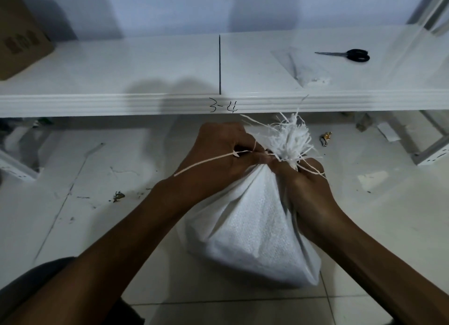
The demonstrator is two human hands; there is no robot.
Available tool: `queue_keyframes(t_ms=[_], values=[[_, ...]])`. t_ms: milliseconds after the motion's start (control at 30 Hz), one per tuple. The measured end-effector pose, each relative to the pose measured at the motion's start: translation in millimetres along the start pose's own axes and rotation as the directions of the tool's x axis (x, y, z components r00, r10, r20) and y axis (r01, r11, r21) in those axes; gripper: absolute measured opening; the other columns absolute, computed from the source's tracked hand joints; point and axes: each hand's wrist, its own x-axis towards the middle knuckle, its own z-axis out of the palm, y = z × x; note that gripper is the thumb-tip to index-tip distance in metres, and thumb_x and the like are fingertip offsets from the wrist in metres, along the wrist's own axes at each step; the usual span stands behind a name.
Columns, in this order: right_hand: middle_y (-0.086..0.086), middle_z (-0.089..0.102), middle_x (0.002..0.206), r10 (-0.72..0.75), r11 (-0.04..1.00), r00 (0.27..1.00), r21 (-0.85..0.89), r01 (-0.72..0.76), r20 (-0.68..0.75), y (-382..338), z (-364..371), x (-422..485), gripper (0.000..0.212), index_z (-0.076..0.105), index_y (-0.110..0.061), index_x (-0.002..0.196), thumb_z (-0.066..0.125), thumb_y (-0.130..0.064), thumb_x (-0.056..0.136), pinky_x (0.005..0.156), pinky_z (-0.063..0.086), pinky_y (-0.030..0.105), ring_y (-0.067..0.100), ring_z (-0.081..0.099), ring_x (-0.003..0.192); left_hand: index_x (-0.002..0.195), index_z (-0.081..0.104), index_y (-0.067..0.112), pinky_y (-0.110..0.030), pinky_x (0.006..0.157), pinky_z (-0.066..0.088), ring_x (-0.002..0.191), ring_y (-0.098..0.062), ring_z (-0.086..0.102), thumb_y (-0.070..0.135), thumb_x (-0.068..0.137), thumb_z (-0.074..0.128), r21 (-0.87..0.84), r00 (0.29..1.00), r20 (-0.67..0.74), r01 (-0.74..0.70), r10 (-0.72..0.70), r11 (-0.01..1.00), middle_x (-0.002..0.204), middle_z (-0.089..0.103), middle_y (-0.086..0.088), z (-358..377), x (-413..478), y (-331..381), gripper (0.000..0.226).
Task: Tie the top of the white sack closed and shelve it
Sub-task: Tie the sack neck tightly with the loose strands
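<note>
A full white woven sack (252,234) stands on the tiled floor in front of a low white shelf (145,101). Its top is gathered into a frayed tuft (290,136). A thin white string (204,163) runs from the neck across the back of my left hand. My left hand (218,154) pinches the string just left of the neck. On the right side of the neck, my right hand (306,181) grips the gathered cloth, with string ends trailing over its fingers. The knot itself is hidden between my fingers.
Black scissors (349,55) and a clear plastic bag (301,67) lie on the shelf's right half. A cardboard box (19,35) sits at its far left. The shelf edge is marked "3-4". Small scraps litter the floor (325,138). A metal shelf leg (427,152) stands at right.
</note>
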Motion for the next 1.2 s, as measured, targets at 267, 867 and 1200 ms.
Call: queue_keyframes(t_ms=[267,867,1200], values=[[-0.028,0.072,0.075,-0.112,0.993,0.994,-0.032,0.112,-0.005,-3,1,-2,0.012,0.067,-0.034,0.083,0.065,-0.024,0.089,0.067,0.052,0.009,-0.007,0.069,0.074,0.079,0.077,0.016,-0.018,0.064,0.051,0.067,-0.008,0.064,0.024,0.078,0.074,0.024,0.983,-0.131,0.131,-0.127,0.991,0.074,0.069,-0.001,15,-7,9,0.008],[0.012,0.075,0.105,0.159,0.889,0.938,0.368,-0.271,0.307,-11,1,3,0.034,0.07,-0.007,0.108,0.062,-0.027,0.082,0.075,0.059,0.029,0.024,0.072,0.095,0.083,0.076,0.015,-0.01,0.067,0.047,0.071,-0.004,0.066,0.022,0.082,0.073,-0.112,0.927,-0.144,0.333,-0.347,0.936,0.081,0.071,0.004,18,-6,12,0.007],[0.01,0.075,0.104,0.167,0.94,0.977,0.277,-0.198,0.13,-9,0,2,0.033,0.067,-0.01,0.115,0.066,-0.024,0.086,0.079,0.056,0.036,0.024,0.073,0.093,0.08,0.073,0.018,-0.04,0.067,0.06,0.067,-0.013,0.072,0.024,0.082,0.071,-0.231,0.941,-0.149,0.265,-0.303,0.936,0.079,0.073,0.0,20,-9,11,0.006]])
